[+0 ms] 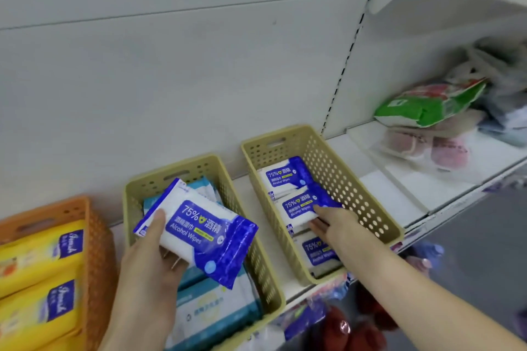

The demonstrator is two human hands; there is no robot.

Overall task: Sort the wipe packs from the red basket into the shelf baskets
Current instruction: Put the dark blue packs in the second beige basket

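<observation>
My left hand (142,262) grips a blue-and-white alcohol wipe pack (199,231) above the middle beige basket (265,288), which holds teal-and-white wipe packs (205,310). My right hand (333,222) reaches into the right beige basket (342,179). Its fingers pinch the middle blue alcohol wipe pack (296,206) there. Another blue pack (282,175) lies behind it and one (316,252) lies in front. The red basket is out of view.
An orange basket (94,236) with yellow wipe packs (40,253) stands at the left on the same white shelf (385,191). A green-and-red bag (427,105) and pink items in clear plastic (427,148) lie on the shelf to the right. Red and blue goods hang below the shelf edge.
</observation>
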